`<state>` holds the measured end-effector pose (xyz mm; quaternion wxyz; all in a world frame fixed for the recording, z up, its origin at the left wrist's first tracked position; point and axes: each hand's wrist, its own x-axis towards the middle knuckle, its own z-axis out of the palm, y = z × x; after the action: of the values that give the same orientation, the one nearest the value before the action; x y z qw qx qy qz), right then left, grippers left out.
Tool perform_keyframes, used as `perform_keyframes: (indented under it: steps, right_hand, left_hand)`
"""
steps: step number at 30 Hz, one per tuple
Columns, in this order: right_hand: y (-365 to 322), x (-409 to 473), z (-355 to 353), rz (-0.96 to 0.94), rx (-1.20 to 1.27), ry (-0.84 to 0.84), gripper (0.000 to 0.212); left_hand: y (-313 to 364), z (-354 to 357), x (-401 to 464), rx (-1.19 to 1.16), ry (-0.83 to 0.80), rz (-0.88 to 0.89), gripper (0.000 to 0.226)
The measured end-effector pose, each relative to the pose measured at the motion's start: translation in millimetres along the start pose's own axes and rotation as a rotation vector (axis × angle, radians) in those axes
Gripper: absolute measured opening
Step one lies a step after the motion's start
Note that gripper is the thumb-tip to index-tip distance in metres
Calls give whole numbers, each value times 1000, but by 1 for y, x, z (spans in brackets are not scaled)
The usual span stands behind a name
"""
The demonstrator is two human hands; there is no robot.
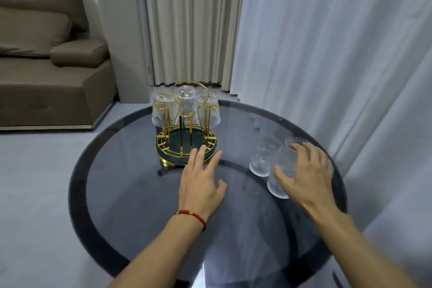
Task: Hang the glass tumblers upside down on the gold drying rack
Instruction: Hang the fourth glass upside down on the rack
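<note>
Two bare forearms reached out over a round smoked-glass table [131, 194], nearest the viewer. On the left wrist sat a red cord bracelet [192, 215]. The left hand [201, 182] lay open and empty, fingers spread, their tips just at the front rim of the rack's base, seemingly placed to steady it. The right hand [304, 175] was spread wide over the near upright tumbler [278, 184], thumb against its side and fingers curved past it, not yet closed (whether the palm touched the glass could not be told). A second upright tumbler [265, 156] stood touching the first, and the rim of a third [297, 141] showed behind the fingers; all three waited mouth-up at the table's right. Farther back, the gold drying rack [185, 138] stood at the table's far edge, three inverted tumblers [185, 103] already hung on its rear prongs, leaving the front prongs free. Beyond were pale curtains [327, 42] and a brown sofa [46, 65].
</note>
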<state>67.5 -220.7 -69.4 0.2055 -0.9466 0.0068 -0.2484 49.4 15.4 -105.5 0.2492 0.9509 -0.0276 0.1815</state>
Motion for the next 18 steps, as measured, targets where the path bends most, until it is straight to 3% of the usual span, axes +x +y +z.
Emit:
perform_keyframes:
  steps: [4, 9, 15, 18]
  right_hand:
    - [14, -11, -2, 22, -138, -42, 83]
    - [11, -19, 9, 150, -161, -81, 101]
    - [12, -23, 8, 183, 182, -110, 106]
    - [9, -24, -1, 51, 232, -36, 101]
  left_hand:
    - [24, -5, -11, -215, 9, -19, 74]
    - [35, -8, -19, -305, -3, -33, 71]
    - [55, 1, -30, -330, -65, -4, 62]
    - [62, -6, -27, -543, -92, -89, 57]
